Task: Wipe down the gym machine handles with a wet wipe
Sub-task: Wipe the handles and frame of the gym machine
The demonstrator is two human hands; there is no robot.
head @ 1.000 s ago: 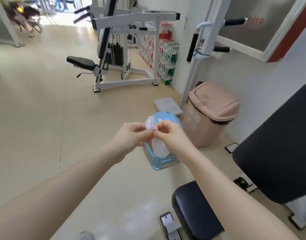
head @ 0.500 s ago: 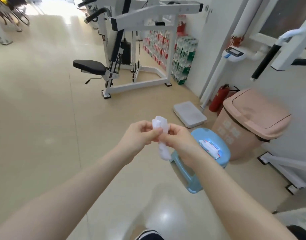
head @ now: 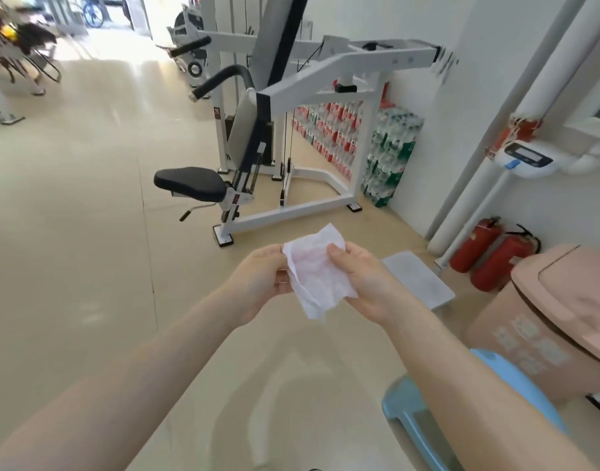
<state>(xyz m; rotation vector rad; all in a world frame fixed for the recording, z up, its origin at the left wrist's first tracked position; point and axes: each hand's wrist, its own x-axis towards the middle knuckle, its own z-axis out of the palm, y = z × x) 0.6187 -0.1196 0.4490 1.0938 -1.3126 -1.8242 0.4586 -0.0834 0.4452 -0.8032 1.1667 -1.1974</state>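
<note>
A white wet wipe (head: 317, 271) is spread open between both hands at mid-frame, above the floor. My left hand (head: 261, 278) grips its left edge and my right hand (head: 363, 277) pinches its right side with the thumb on top. Ahead stands a white gym machine (head: 325, 83) with a black seat (head: 189, 183). Its black padded handle (head: 220, 79) curves out at upper centre, well beyond my hands. A second black handle (head: 189, 47) shows farther back.
A pink lidded bin (head: 560, 321) stands at the right, with a light blue stool (head: 427, 416) in front of it. A white scale (head: 417, 278) lies on the floor. Two red fire extinguishers (head: 492, 251) lean by the wall. Stacked bottle packs (head: 390, 154) sit behind the machine.
The wipe was bunched between my fingertips and is now unfolded flat between both hands. The view has swung left and up, so the machine is closer and the stool has slid to lower right.
</note>
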